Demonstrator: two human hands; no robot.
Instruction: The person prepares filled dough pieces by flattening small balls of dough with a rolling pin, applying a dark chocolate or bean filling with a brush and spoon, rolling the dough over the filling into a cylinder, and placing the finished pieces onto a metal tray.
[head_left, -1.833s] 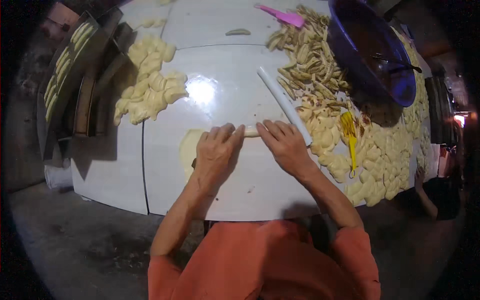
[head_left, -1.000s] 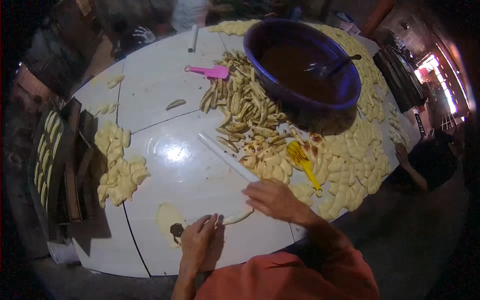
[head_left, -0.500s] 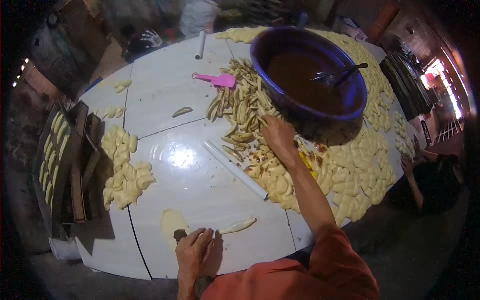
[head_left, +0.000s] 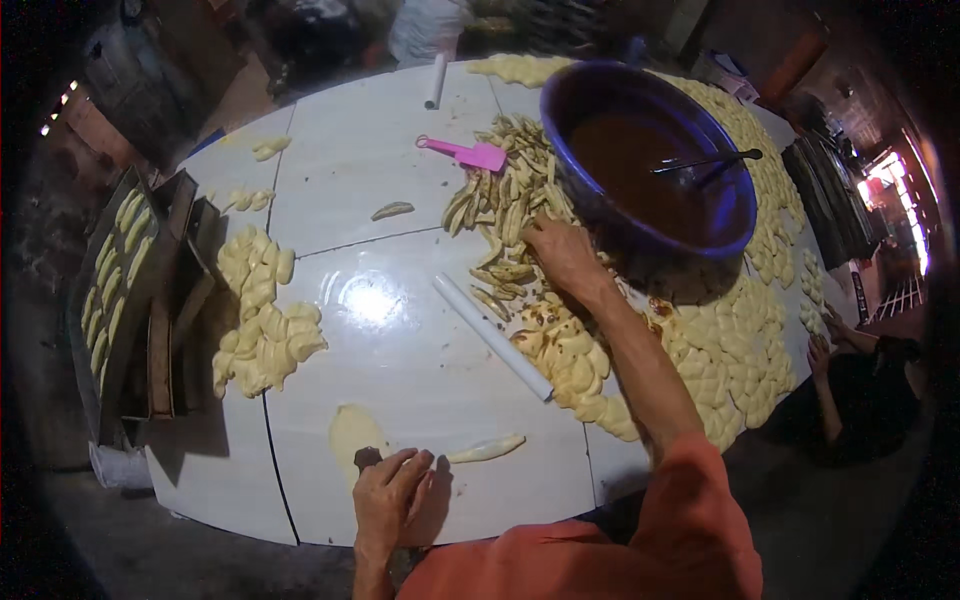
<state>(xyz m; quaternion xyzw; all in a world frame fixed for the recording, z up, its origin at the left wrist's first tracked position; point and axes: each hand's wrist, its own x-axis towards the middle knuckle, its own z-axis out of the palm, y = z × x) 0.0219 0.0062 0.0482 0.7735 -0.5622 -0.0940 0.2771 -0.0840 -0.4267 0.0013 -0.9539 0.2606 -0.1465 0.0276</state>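
On the white tabletop (head_left: 370,285), my left hand (head_left: 393,492) rests with curled fingers beside a flat oval of pale dough (head_left: 350,430) and a dark lump (head_left: 368,458); anything under its fingers is hidden. A slim dough roll (head_left: 485,450) lies to its right. My right arm stretches forward, and my right hand (head_left: 560,250) has its fingers bent into a pile of banana pieces (head_left: 505,165); what they grip is hard to make out. A white pipe (head_left: 492,335) lies diagonally left of that arm. A blue basin (head_left: 645,175) of brown liquid, with a dark long-handled utensil, sits beyond.
Dough pieces (head_left: 735,365) spread over the right side and another cluster (head_left: 260,335) lies left, beside metal trays (head_left: 120,300). A pink scoop (head_left: 480,155) and short pipe (head_left: 436,80) lie farther back. A co-worker (head_left: 850,395) is at the right edge.
My right hand has left the dough roll, passed over the long pipe and reached forward into the banana pile. The view has swung rightward. My left hand stays by the dough oval.
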